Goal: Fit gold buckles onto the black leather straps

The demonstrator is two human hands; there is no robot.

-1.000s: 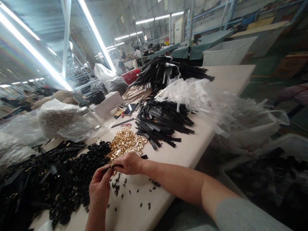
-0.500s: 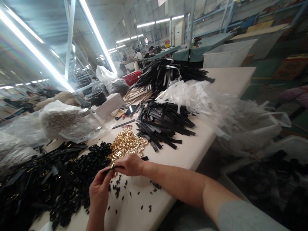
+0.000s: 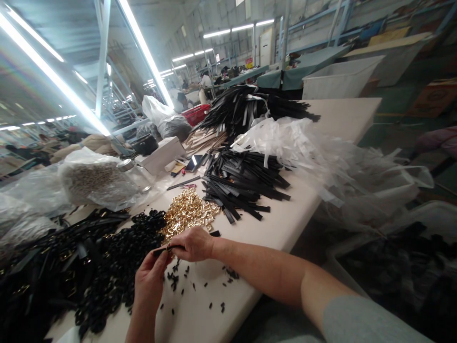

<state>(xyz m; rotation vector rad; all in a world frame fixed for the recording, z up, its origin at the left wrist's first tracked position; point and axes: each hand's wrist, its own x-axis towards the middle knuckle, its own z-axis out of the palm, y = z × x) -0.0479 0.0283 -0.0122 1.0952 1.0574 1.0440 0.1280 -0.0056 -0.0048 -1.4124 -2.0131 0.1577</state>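
Observation:
Over the near part of the table, my left hand [image 3: 150, 274] and my right hand [image 3: 194, 244] meet, both pinching one black strap [image 3: 160, 251]. The strap shows as a short dark length at the fingertips; a dark end also sticks out behind my right hand, but I cannot tell if it is the same piece. Fingers hide most of the strap. Just beyond my hands is a heap of gold buckles [image 3: 187, 212]. Left of it spreads a pile of small black loops [image 3: 110, 259]. Small black bits [image 3: 173, 281] lie scattered below my right hand.
Black straps with gold buckles [image 3: 35, 276] cover the left side. Loose black straps [image 3: 239, 181] lie beyond the buckles, beside crumpled clear plastic [image 3: 285, 140]. A filled plastic bag [image 3: 96, 178], a jar [image 3: 137, 174] and a phone [image 3: 194, 163] sit farther back. The table's right edge [image 3: 293, 233] runs diagonally.
My left hand has shifted slightly to the right, and a little more of the black strap shows between my hands. My right hand stays nearly in place.

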